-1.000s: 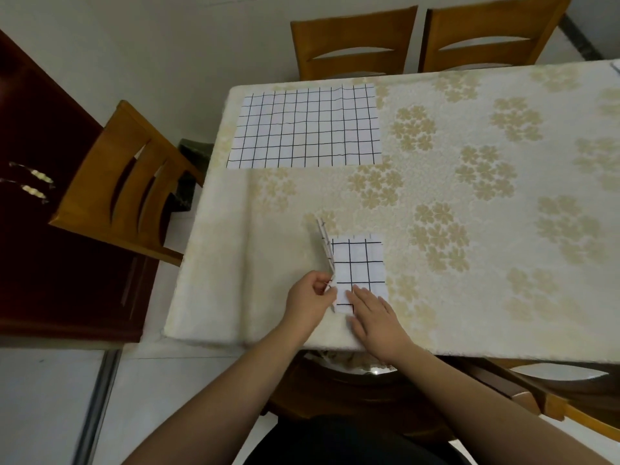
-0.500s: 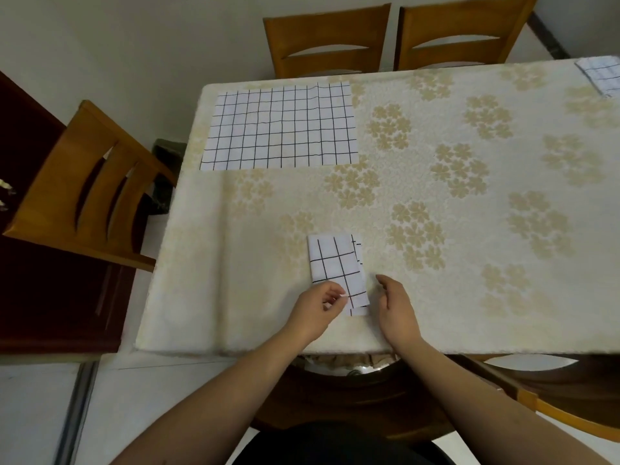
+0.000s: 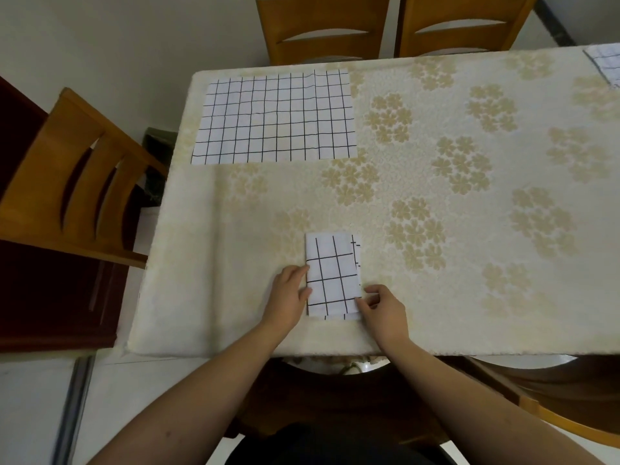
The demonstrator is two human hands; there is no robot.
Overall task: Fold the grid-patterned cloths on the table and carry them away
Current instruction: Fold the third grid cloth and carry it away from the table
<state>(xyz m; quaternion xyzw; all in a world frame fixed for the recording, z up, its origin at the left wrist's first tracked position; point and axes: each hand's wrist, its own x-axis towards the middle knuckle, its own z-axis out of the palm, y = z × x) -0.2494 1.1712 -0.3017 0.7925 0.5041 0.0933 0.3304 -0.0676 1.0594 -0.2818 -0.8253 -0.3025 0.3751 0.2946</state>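
Left hand (image 3: pixel 289 295) presses, right hand (image 3: pixel 380 305) pinches small folded white black-grid cloth (image 3: pixel 333 275) at 6 o'clock on cream floral tabletop (image 3: pixel 436 203).

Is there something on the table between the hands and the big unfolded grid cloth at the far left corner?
Nothing visible. Both the left hand and the right hand are at the folded cloth near the front edge. Between it and the unfolded grid cloth lies only bare floral tablecloth.
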